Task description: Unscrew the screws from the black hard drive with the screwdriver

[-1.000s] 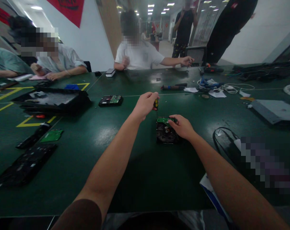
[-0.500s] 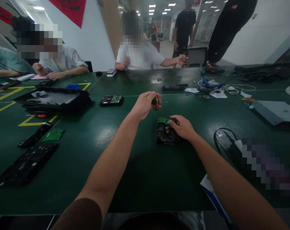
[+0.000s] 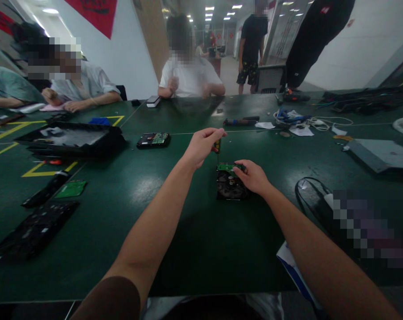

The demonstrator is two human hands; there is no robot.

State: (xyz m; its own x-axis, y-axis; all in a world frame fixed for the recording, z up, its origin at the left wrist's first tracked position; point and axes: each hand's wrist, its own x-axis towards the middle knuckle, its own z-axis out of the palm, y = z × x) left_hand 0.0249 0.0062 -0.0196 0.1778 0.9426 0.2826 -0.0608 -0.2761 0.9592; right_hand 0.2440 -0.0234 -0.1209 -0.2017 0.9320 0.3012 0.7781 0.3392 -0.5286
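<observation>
A black hard drive (image 3: pixel 232 186) lies on the dark green table with a green circuit board (image 3: pixel 225 167) along its far edge. My right hand (image 3: pixel 253 177) is closed on the drive's right side, its thumb on the board. Above the drive's far left corner, my left hand (image 3: pixel 206 146) grips a yellow and black screwdriver (image 3: pixel 217 146). The screwdriver stands upright, its thin shaft pointing down at that corner of the board. Whether its tip sits in a screw is too small to tell.
Another hard drive (image 3: pixel 153 140) lies farther left. A black tray (image 3: pixel 71 138), a loose green board (image 3: pixel 71 189) and a black part (image 3: pixel 34 229) are at the left. A grey metal case (image 3: pixel 381 153), cables (image 3: pixel 294 118) and a black cord (image 3: pixel 297 191) lie right. Several people are across the table.
My left fingers have shifted their hold on the screwdriver handle, the thumb now reaching over its top. The person opposite has drawn an outstretched arm back in. My right hand stays on the drive.
</observation>
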